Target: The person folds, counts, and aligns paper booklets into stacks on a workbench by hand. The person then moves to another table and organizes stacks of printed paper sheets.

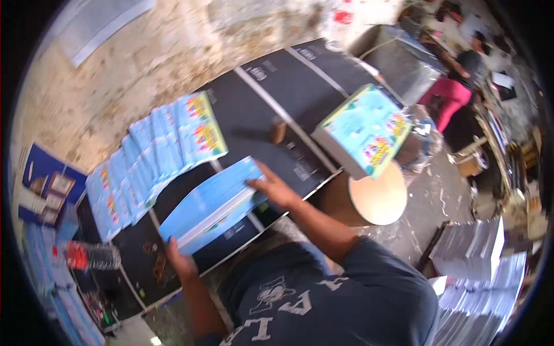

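A thick stack of light-blue booklets (210, 199) is held between my two hands just above the black table, its edges slightly fanned. My left hand (182, 262) grips its near left end, with the fingers partly hidden. At the far right end my right hand (274, 187) has its thumb and fingers closed on the stack. Beyond it lies a long row of overlapping blue booklets (156, 144) with colourful printed covers. To the right, a neat pile of the same booklets (366, 132) sits at the table edge.
A small brown block (279, 131) stands on the black table (248, 104). A plastic bottle (92, 255) lies at the left. Right of the table are a round stool (378, 193) and tall paper stacks (476, 288). Another person (453, 86) is at the far right.
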Motion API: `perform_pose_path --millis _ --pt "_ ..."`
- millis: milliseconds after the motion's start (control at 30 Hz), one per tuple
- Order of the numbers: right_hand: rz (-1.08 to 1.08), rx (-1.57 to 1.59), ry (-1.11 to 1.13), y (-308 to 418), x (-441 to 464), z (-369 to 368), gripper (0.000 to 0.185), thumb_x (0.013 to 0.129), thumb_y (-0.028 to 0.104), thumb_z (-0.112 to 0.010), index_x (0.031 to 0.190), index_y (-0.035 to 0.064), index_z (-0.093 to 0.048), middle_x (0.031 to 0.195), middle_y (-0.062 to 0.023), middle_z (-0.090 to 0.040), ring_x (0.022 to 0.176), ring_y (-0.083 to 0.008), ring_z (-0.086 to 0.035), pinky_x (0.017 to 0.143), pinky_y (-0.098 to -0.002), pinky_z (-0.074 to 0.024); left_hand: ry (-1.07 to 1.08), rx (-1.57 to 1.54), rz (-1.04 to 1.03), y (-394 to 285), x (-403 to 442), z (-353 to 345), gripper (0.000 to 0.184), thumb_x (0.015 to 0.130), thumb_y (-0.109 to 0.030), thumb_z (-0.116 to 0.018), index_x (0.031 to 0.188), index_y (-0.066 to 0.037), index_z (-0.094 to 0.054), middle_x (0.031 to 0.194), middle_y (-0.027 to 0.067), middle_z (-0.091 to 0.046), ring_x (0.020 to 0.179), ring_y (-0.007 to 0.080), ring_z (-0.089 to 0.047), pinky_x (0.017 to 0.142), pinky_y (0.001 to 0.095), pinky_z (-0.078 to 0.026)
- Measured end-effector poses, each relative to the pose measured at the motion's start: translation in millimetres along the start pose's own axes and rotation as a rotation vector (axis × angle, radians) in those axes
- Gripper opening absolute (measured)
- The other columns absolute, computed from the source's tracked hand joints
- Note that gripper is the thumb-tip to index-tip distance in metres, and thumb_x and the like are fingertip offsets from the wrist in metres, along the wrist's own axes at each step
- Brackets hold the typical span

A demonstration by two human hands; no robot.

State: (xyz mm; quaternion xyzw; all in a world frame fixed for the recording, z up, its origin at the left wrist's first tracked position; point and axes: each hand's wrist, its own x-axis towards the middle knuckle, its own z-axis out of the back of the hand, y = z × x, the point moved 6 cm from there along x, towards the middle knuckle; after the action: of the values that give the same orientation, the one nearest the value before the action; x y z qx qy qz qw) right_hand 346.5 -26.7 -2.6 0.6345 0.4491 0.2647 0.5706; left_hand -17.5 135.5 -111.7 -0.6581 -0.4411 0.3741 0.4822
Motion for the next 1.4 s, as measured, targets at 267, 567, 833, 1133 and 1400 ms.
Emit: perform_pose_path --millis 267,567,833,1133,1400 --pt "0.252 -0.251 0.411 15 -7 11 0.113 0.083 0.025 -0.082 0.160 -0.0014 -0.003 0.164 -0.0205 -0.026 0.152 -0.0289 -0.023 0.123 -0.0383 -0.0192 0.209 0.489 -0.015 -46 -31 -12 0.046 0.092 -0.006 -0.066 0.133 0.008 -0.052 0.131 0.0162 -0.060 0.121 0.0253 -0.056 0.105 0.0405 -0.042" --pt "0.257 -0.381 0.266 -24 -6 14 0.106 0.084 0.012 -0.078 0.162 0.0032 -0.005 0.168 -0.0219 -0.011 0.155 -0.0297 -0.012 0.125 -0.0383 -0.0126 0.139 0.389 0.014 -50 -42 -39 0.048 0.088 -0.006 -0.073 0.132 0.002 -0.057 0.129 0.0102 -0.060 0.118 0.0240 -0.057 0.106 0.0389 -0.041" --pt "0.319 -0.699 0.298 -13 18 22 0.090 0.072 0.019 -0.089 0.147 0.0034 -0.041 0.146 -0.0230 -0.041 0.142 -0.0389 -0.034 0.119 -0.0496 -0.0261 0.219 0.526 0.088 -48 -22 -42 0.038 0.089 -0.016 -0.078 0.119 0.003 -0.066 0.118 0.0087 -0.068 0.109 0.0195 -0.062 0.098 0.0337 -0.047" --pt "0.408 -0.725 0.293 1 16 15 0.063 0.084 0.029 -0.083 0.130 -0.0007 -0.051 0.121 -0.0217 -0.062 0.117 -0.0313 -0.060 0.101 -0.0404 -0.0448 0.027 0.741 0.205 -67 -26 -62 0.039 0.085 -0.027 -0.082 0.109 0.001 -0.070 0.104 0.0101 -0.073 0.097 0.0206 -0.067 0.091 0.0358 -0.051" --pt "0.505 -0.578 0.272 -12 21 20 0.040 0.089 0.022 -0.077 0.118 -0.0021 -0.064 0.116 -0.0089 -0.067 0.108 -0.0203 -0.061 0.098 -0.0344 -0.0458 -0.081 0.581 -0.291 -57 -21 -54 0.082 0.072 -0.030 -0.089 0.139 -0.002 -0.051 0.124 0.0205 -0.065 0.117 0.0355 -0.063 0.100 0.0425 -0.048"
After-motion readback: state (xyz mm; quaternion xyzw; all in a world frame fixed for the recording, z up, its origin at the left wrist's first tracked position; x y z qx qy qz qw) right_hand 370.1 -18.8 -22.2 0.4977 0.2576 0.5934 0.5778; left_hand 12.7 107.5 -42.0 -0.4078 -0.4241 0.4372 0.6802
